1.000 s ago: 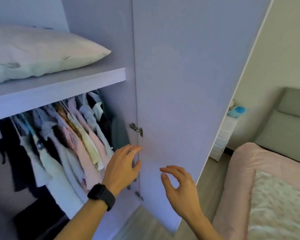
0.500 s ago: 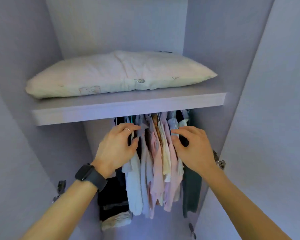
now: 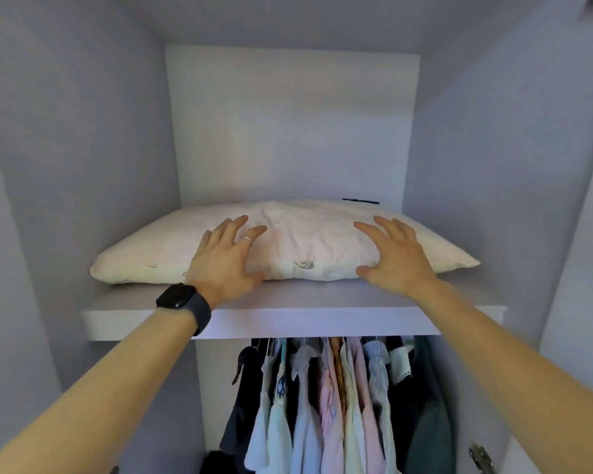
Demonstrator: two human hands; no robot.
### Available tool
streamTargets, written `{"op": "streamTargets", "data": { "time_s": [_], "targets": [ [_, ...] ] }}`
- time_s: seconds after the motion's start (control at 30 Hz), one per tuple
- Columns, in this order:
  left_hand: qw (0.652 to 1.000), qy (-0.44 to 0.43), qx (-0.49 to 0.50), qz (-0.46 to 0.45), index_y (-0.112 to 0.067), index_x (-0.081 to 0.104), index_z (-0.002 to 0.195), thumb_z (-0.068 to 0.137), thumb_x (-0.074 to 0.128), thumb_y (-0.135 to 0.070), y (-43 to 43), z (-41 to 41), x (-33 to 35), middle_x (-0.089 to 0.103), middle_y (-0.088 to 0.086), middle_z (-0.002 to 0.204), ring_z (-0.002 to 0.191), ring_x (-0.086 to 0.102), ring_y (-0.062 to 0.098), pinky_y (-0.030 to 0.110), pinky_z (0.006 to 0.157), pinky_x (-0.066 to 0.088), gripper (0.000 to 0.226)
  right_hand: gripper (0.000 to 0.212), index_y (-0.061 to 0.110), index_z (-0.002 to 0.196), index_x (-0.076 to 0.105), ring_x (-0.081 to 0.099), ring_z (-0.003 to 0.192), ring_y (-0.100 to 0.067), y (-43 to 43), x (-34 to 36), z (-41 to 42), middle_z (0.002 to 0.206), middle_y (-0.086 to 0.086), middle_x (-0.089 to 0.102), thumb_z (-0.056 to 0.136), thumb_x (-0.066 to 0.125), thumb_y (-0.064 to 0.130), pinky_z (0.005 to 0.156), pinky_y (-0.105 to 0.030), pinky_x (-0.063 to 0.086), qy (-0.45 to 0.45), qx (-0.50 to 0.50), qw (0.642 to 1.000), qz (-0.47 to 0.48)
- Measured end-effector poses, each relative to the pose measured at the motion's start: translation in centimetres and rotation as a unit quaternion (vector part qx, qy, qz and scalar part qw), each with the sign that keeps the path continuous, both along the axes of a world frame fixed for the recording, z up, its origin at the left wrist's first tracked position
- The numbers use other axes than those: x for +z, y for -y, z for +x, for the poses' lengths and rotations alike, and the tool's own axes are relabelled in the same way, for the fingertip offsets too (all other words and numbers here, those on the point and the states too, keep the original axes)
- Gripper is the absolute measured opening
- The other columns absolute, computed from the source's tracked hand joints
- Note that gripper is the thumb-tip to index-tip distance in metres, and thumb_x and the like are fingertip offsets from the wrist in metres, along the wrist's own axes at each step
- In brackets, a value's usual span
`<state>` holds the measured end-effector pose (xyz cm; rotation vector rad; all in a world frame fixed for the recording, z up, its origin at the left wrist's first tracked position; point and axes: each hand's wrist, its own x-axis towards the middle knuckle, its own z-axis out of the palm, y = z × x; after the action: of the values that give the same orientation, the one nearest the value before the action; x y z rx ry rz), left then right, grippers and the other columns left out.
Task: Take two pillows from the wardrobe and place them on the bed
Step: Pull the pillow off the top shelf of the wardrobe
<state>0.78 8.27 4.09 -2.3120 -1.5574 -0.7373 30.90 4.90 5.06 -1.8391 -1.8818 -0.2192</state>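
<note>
A cream pillow (image 3: 305, 241) with small printed figures lies flat on the upper shelf (image 3: 288, 319) of the open wardrobe. My left hand (image 3: 225, 258), with a ring and a black watch on the wrist, rests on the pillow's front left part, fingers spread, thumb at its front edge. My right hand (image 3: 396, 256) lies on the front right part in the same way, fingers apart on top. Neither hand has closed around the pillow. Only this one pillow is in view. The bed is out of view.
Below the shelf hang several shirts and dark garments (image 3: 336, 405) on a rail. Lilac wardrobe walls stand close on both sides, with the right door (image 3: 582, 302) swung open. A small dark object (image 3: 360, 201) sits behind the pillow.
Both hands rose from the hanging clothes up onto the pillow on the shelf. My view tilted upward toward the shelf.
</note>
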Motion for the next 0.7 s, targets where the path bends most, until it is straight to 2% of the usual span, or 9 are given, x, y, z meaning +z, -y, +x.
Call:
{"op": "streamTargets", "data": {
  "time_s": [0.07, 0.13, 0.23, 0.3, 0.4, 0.5, 0.7],
  "targets": [
    [0.999, -0.047, 0.016, -0.006, -0.042, 0.012, 0.154, 0.081, 0.064, -0.052, -2.3, 0.0, -0.1, 0.003, -0.001, 0.166, 0.152, -0.003, 0.028, 0.054, 0.121, 0.003, 0.091, 0.098, 0.053, 0.153, 0.011, -0.005, 0.153, -0.027, -2.3, 0.1, 1.1, 0.168, 0.006, 0.002, 0.078, 0.073, 0.044, 0.123, -0.053, 0.003, 0.036, -0.028, 0.997, -0.056],
    [0.997, -0.073, 0.027, -0.019, -0.048, 0.003, 0.153, 0.079, 0.062, -0.055, -4.2, -0.1, -0.3, -0.003, -0.005, 0.166, 0.152, -0.008, 0.031, 0.061, 0.118, 0.0, 0.095, 0.102, 0.059, 0.15, 0.006, -0.008, 0.153, -0.026, -3.9, -0.3, 2.1, 0.168, 0.009, -0.001, 0.076, 0.073, 0.043, 0.119, -0.061, -0.003, 0.048, -0.047, 0.994, -0.083],
    [0.994, -0.086, 0.038, -0.057, -0.054, 0.0, 0.15, 0.081, 0.058, -0.054, -6.3, -0.4, -1.1, 0.01, -0.013, 0.165, 0.151, 0.01, 0.03, 0.064, 0.114, 0.013, 0.091, 0.092, 0.063, 0.147, 0.009, 0.013, 0.149, -0.028, -5.3, -1.7, 3.3, 0.164, 0.01, 0.015, 0.08, 0.066, 0.037, 0.117, -0.063, 0.01, 0.076, -0.063, 0.993, -0.062],
    [0.993, -0.093, 0.038, -0.055, -0.056, 0.007, 0.149, 0.082, 0.055, -0.052, -7.1, -0.1, -2.0, 0.026, -0.015, 0.161, 0.146, 0.027, 0.027, 0.058, 0.11, 0.024, 0.083, 0.084, 0.061, 0.148, 0.011, 0.027, 0.141, -0.028, -5.8, -3.1, 3.5, 0.16, 0.009, 0.026, 0.086, 0.062, 0.036, 0.115, -0.059, 0.022, 0.092, -0.068, 0.993, -0.036],
    [0.996, -0.076, 0.043, -0.022, -0.056, 0.023, 0.147, 0.078, 0.048, -0.055, -7.7, 0.4, -3.4, 0.045, -0.016, 0.15, 0.135, 0.044, 0.026, 0.053, 0.104, 0.03, 0.073, 0.079, 0.055, 0.151, 0.016, 0.035, 0.135, -0.028, -6.5, -4.8, 3.3, 0.156, 0.009, 0.033, 0.089, 0.058, 0.029, 0.114, -0.055, 0.026, 0.088, -0.08, 0.993, -0.012],
    [0.997, -0.065, 0.045, -0.009, -0.055, 0.03, 0.145, 0.077, 0.039, -0.056, -8.1, 0.5, -3.9, 0.053, -0.016, 0.142, 0.129, 0.05, 0.025, 0.051, 0.101, 0.032, 0.069, 0.075, 0.05, 0.151, 0.024, 0.04, 0.13, -0.029, -6.9, -4.9, 2.9, 0.153, 0.006, 0.037, 0.089, 0.058, 0.024, 0.11, -0.053, 0.032, 0.095, -0.097, 0.991, -0.003],
    [0.998, -0.054, 0.038, -0.013, -0.052, 0.032, 0.145, 0.089, 0.051, -0.047, -6.8, 0.4, -3.9, 0.054, -0.012, 0.138, 0.128, 0.049, 0.026, 0.051, 0.103, 0.032, 0.06, 0.073, 0.047, 0.149, 0.028, 0.043, 0.121, -0.029, -5.6, -4.6, 2.0, 0.148, 0.004, 0.04, 0.089, 0.056, 0.019, 0.1, -0.048, 0.042, 0.115, -0.114, 0.987, -0.008]
  ]
}}
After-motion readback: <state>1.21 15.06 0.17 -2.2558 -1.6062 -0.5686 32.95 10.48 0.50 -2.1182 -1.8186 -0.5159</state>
